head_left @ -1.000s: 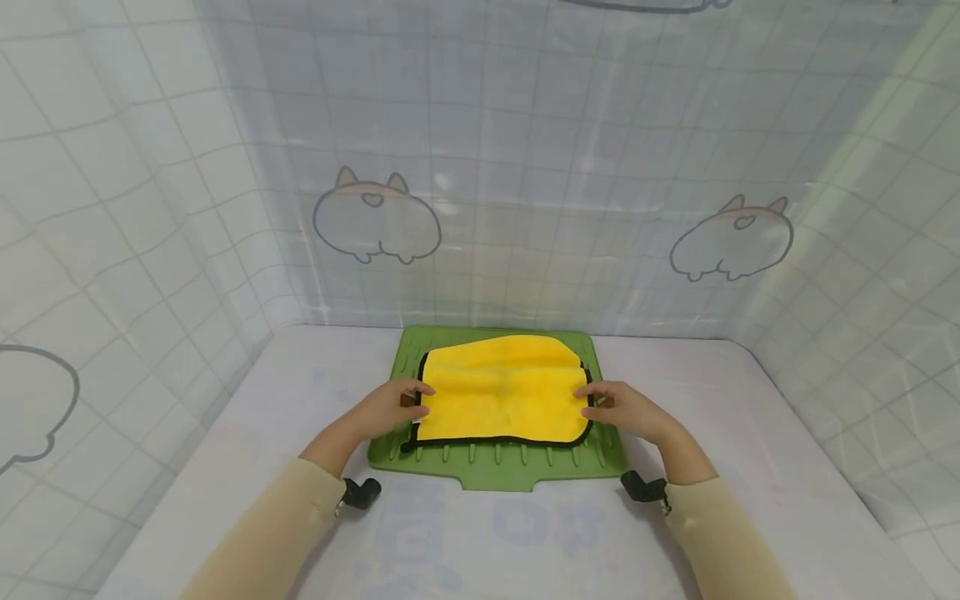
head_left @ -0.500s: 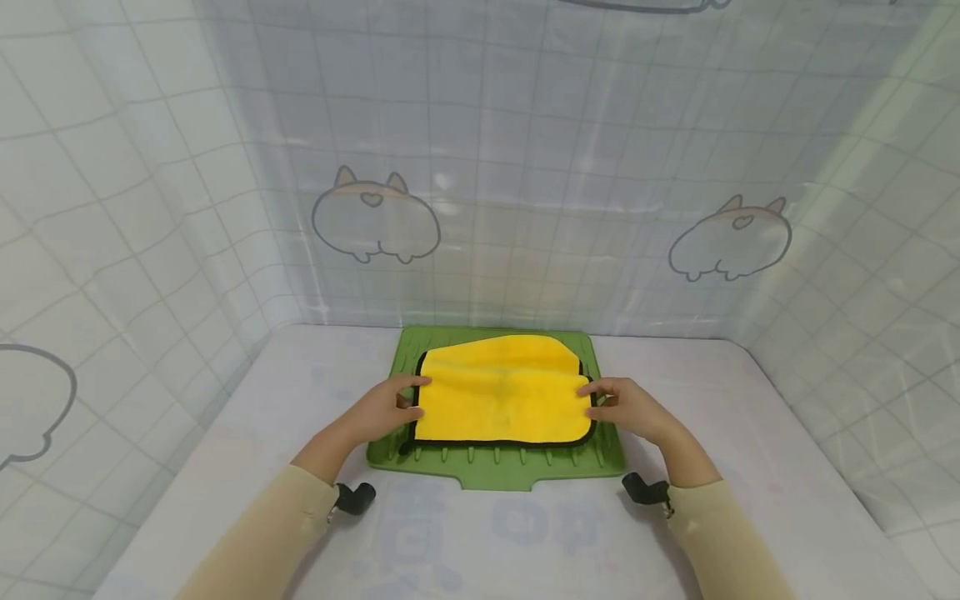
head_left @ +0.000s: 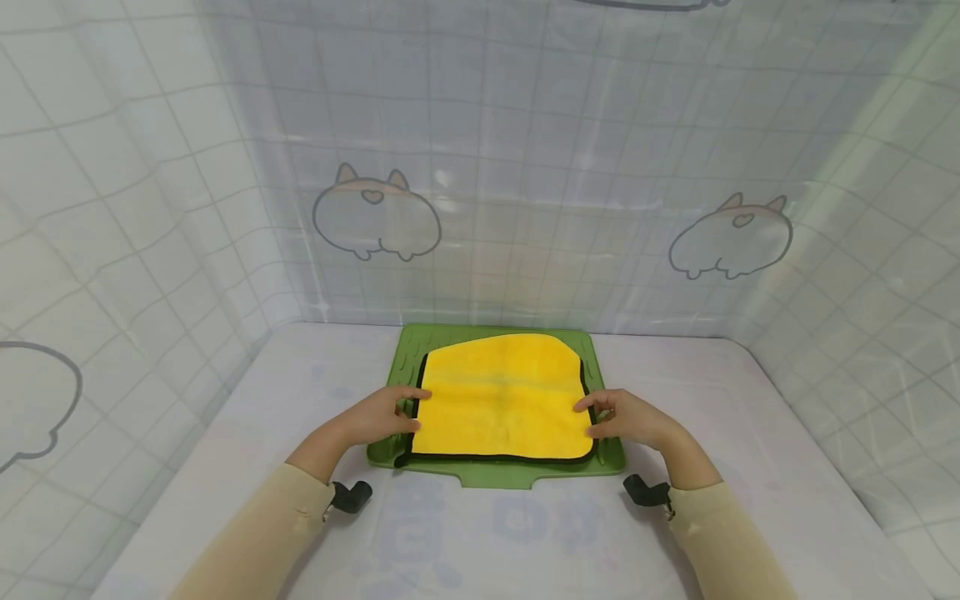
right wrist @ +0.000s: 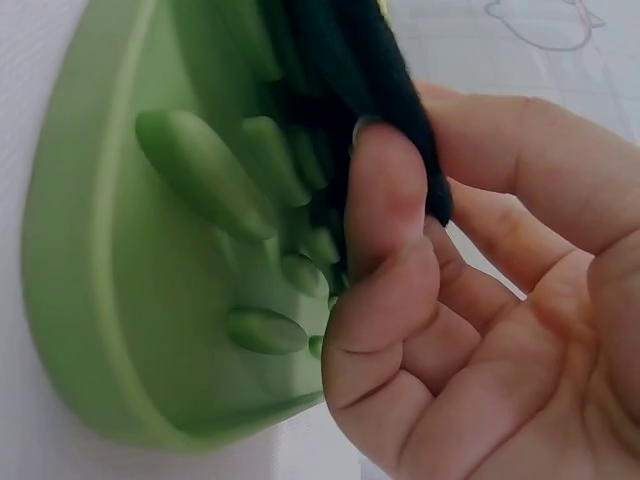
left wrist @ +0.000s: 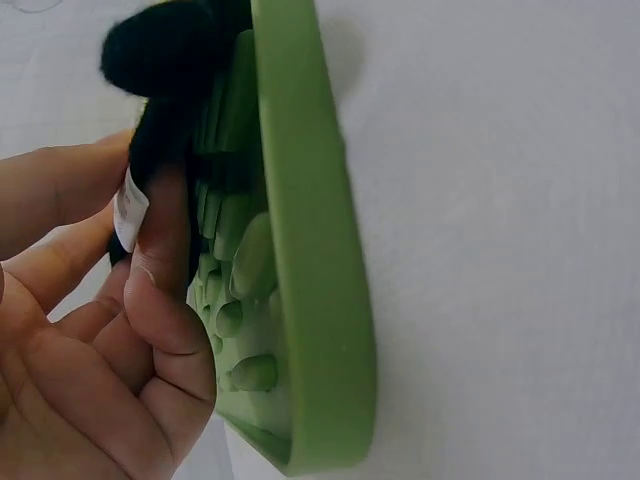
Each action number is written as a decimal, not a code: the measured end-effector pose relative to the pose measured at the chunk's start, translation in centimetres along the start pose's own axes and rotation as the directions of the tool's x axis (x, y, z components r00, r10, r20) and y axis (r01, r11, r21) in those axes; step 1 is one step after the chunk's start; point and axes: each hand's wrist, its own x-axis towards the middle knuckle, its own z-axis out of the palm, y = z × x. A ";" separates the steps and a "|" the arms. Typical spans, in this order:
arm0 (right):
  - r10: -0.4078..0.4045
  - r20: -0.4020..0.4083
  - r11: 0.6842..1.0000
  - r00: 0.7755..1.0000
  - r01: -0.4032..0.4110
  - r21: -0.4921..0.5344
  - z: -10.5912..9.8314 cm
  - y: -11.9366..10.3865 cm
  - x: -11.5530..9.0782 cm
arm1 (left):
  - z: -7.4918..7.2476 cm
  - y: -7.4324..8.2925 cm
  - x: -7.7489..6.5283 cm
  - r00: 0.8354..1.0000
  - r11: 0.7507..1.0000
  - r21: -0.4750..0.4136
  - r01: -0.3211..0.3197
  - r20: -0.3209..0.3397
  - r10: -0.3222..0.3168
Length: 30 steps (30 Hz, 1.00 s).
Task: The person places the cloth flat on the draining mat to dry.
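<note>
A yellow cloth (head_left: 504, 404) with black edging is spread over a green ribbed tray (head_left: 495, 478) in the head view. At its left side edge, my left hand (head_left: 373, 417) pinches the dark border between thumb and fingers. In the left wrist view a small white label (left wrist: 130, 208) sticks out of that grip. My right hand (head_left: 633, 417) pinches the opposite edge; the right wrist view shows its thumb (right wrist: 388, 185) against the dark border (right wrist: 370, 60). Both gripped edges are raised over the tray's ribs (right wrist: 205, 175). Most of the tray's middle is hidden under the cloth.
The tray stands on a table with a pale patterned cover (head_left: 487, 550), close to the back wall sheet (head_left: 525, 250). Grid-patterned sheets also hang at both sides. A black camera mount (head_left: 352, 497) sits at the left wrist, another mount (head_left: 647, 490) at the right.
Both hands have come slightly nearer the person with the cloth. Its near edge now covers more of the tray's front ribs, and the crease across its middle has flattened.
</note>
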 end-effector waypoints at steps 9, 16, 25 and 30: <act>-0.038 0.028 0.999 0.999 0.039 -0.014 0.3 0.2 0.0 | 0.4 0.1 0.0 1.000 0.998 0.065 -0.001 0.001 0.001; 0.008 0.041 0.997 0.999 -0.005 -0.078 0.5 -0.1 -0.1 | 0.5 0.1 -0.1 1.000 0.993 0.120 0.010 0.001 -0.011; 0.028 0.055 0.995 0.998 -0.023 -0.098 0.5 -0.1 -0.3 | 0.4 0.2 -0.5 0.998 0.997 0.077 0.029 0.046 -0.033; 0.026 0.065 0.996 0.998 -0.020 -0.088 0.5 -0.4 -0.3 | 0.6 0.4 -0.6 0.998 0.993 0.101 0.054 0.038 -0.058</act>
